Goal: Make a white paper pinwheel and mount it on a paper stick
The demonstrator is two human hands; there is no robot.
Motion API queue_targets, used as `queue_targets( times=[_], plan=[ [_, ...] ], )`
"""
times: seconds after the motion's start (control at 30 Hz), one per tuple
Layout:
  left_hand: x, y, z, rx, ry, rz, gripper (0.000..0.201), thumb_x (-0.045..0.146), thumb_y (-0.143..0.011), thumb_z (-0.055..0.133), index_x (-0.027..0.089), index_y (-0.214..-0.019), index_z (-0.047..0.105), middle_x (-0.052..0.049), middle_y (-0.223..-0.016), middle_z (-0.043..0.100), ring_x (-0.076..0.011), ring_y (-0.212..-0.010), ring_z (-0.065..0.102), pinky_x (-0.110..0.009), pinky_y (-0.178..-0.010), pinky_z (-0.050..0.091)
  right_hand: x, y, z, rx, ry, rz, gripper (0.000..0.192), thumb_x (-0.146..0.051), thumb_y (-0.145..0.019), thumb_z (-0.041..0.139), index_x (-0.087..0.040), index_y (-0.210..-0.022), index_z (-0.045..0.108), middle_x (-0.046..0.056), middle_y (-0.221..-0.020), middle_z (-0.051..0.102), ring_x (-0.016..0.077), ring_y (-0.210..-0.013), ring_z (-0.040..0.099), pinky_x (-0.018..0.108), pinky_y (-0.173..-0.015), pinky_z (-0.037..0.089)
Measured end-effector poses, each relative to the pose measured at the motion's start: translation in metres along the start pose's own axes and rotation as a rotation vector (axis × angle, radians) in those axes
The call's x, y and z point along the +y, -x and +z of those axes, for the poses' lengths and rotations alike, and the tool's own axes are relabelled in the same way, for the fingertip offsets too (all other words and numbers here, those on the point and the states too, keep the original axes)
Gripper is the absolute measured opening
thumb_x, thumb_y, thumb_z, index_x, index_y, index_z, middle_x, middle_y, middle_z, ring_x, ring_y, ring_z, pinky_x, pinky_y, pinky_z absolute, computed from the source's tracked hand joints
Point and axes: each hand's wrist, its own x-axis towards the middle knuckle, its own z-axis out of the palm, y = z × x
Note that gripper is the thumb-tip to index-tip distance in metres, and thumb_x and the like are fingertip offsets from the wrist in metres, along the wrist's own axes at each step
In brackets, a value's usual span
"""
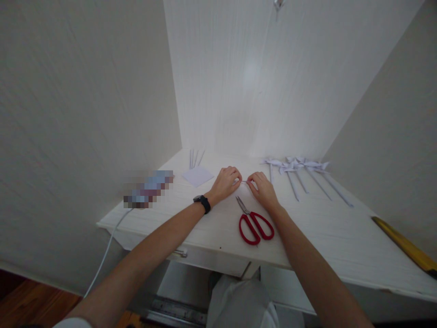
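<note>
My left hand (226, 181), with a black watch (204, 203) on its wrist, is closed in a pinch above the middle of the table. Close beside it, my right hand (261, 187) pinches too. A short, thin wire-like piece (244, 181) spans the small gap between the fingertips of both hands; its ends are hidden by the fingers. Scissors with red handles (253, 226) lie just below the hands, tips pointing away. Left of my left hand rests a square of white paper (198, 176), and several thin wires (194, 159) lie behind it.
Several white paper pinwheels (298, 164) on paper sticks lie at the back right. A yellow tool (404, 243) lies along the right edge. On the left a blurred-out object (148, 189) has a white cable (111, 243) hanging over the table edge. Walls enclose the white table (211, 232).
</note>
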Motion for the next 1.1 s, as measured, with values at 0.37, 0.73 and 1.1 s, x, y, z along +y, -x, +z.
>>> queue_targets(
  times=[0.37,0.73,1.1],
  plan=[
    [-0.003,-0.002,0.003,0.041,0.028,-0.032,0.009,0.021,-0.083,0.051,0.018,-0.085,0.058,-0.004,-0.092,0.059,-0.0180,-0.094,0.050,-0.033,-0.084,0.036,0.006,0.001,0.002,0.086,-0.058,0.089,0.009,-0.024,-0.087,0.043,-0.020,-0.081,0.049,0.005,-0.080,0.053,0.0201,-0.080,0.047,0.032,-0.071,0.040],
    [-0.009,-0.002,0.004,0.035,0.034,-0.040,0.007,0.022,-0.083,0.053,0.019,-0.082,0.059,-0.003,-0.090,0.060,-0.0173,-0.091,0.051,-0.032,-0.081,0.035,0.014,0.001,0.000,0.207,-0.121,0.242,0.009,-0.026,-0.083,0.045,-0.020,-0.078,0.049,0.004,-0.077,0.052,0.0177,-0.072,0.047,0.030,-0.064,0.041],
    [-0.010,-0.001,0.003,0.055,0.021,-0.058,0.008,0.022,-0.083,0.052,0.018,-0.081,0.058,-0.003,-0.090,0.059,-0.0174,-0.091,0.051,-0.032,-0.082,0.035,0.016,0.001,-0.004,0.279,-0.135,0.296,0.009,-0.027,-0.083,0.045,-0.020,-0.078,0.049,0.003,-0.077,0.052,0.0166,-0.070,0.048,0.029,-0.062,0.041]
  ],
)
